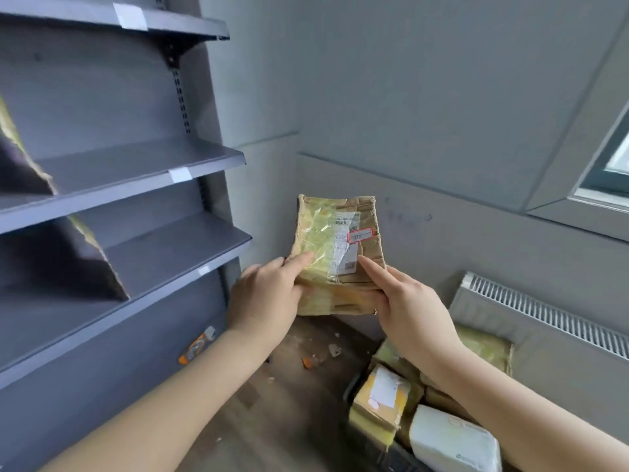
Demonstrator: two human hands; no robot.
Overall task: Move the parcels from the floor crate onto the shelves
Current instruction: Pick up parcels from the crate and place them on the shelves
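Note:
A worn cardboard parcel (335,247) with yellowed tape, a white label and a small red-edged sticker is held up in front of the grey wall. My left hand (263,296) grips its lower left corner, and my right hand (405,301) grips its lower right corner with the forefinger laid on the label. The grey shelves (143,168) stand to the left. Down at the lower right the dark floor crate (354,390) holds several more parcels, among them a taped carton (381,400) and a white bag parcel (452,441).
Two cardboard parcels lean on the shelves at the far left: one (20,165) on the middle board, one (85,264) on the lower board. A radiator (551,318) runs along the right wall. Scraps and an orange-grey tool (197,345) lie on the wooden floor.

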